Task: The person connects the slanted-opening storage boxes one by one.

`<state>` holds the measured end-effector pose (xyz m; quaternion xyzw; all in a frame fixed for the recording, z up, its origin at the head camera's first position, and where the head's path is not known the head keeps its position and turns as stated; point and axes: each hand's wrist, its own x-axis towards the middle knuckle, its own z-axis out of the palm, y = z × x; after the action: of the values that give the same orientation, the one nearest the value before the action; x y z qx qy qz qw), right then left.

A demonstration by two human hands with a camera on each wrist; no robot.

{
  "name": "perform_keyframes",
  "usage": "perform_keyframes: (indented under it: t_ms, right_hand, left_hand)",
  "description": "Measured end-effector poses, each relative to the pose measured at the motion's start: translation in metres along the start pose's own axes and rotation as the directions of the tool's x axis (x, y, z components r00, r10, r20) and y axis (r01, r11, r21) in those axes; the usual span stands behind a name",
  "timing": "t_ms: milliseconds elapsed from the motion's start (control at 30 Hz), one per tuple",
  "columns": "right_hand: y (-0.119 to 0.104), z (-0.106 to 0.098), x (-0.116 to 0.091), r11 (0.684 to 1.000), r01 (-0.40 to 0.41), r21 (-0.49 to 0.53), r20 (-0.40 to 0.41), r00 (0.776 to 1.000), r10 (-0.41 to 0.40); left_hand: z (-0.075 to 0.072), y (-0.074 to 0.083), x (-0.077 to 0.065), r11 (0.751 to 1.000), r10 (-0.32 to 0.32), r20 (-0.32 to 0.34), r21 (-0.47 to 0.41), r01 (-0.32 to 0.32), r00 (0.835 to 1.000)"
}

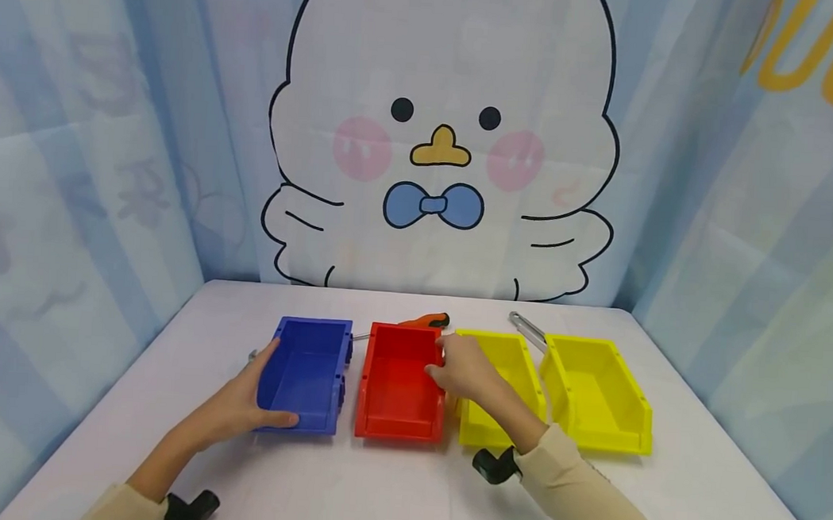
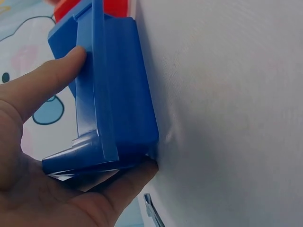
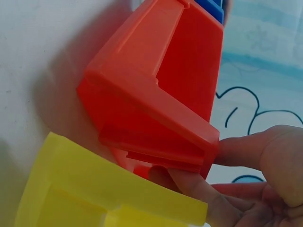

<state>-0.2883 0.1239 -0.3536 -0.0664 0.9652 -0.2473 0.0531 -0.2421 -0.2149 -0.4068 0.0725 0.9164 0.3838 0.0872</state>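
Note:
My left hand (image 1: 239,404) grips the blue bin (image 1: 305,376) at its left side. In the left wrist view the thumb (image 2: 71,64) lies over the front rim, while the fingers reach under the side near the tabletop. Right of it stands the red bin (image 1: 401,394), open toward the front. My right hand (image 1: 467,366) pinches the red bin's right wall near the back, with thumb inside and fingers outside, as the right wrist view shows. Those fingers are partly hidden behind the near yellow bin (image 3: 113,184). My right forearm crosses over that yellow bin in the head view.
Another yellow bin (image 1: 604,399) stands at the far right of the row. An orange-and-black handled tool (image 1: 427,320) with a thin metal shaft lies behind the red bin. A silver metal tool (image 1: 527,328) lies behind the yellow bins. Curtains (image 1: 91,192) surround the white table (image 1: 345,494).

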Motion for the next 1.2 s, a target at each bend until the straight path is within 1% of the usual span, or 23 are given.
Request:
perform_keyframes:
  t_ms: [233,433,633,800,1033,1133,1200]
  right_hand:
    - [-0.001,0.006,0.004,0.999,-0.040,0.037,-0.010,0.999,0.041]
    - [0.003,0.007,0.007,0.992,-0.052,0.116,-0.057,0.997,0.059]
    - [0.004,0.005,0.009,0.987,-0.015,0.163,-0.098,0.995,0.031]
    - [0.002,-0.003,0.009,0.984,0.035,0.175,-0.129,0.992,-0.012]
    - [-0.001,-0.011,0.007,0.974,0.076,0.214,-0.157,0.987,-0.043]
    - [-0.004,-0.014,0.008,0.968,0.101,0.228,-0.172,0.983,-0.062]
    - [-0.007,-0.016,0.009,0.967,0.100,0.234,-0.173,0.983,-0.060]
  left_hand:
    - [-0.001,-0.002,0.000,0.999,-0.032,0.006,0.007,0.032,0.999]
    - [-0.001,0.000,0.000,0.999,-0.023,0.003,0.023,0.023,1.000]
    - [-0.001,-0.001,0.001,0.999,-0.028,-0.003,0.024,0.028,1.000]
    - [-0.001,-0.002,0.002,0.999,-0.037,-0.011,0.028,0.038,0.999]
    - [0.000,-0.001,0.001,0.998,-0.058,0.002,0.005,0.058,0.998]
    - [0.000,-0.001,0.000,0.998,-0.053,-0.007,0.017,0.053,0.999]
    - [-0.001,-0.001,0.000,0.999,-0.048,-0.012,0.023,0.048,0.999]
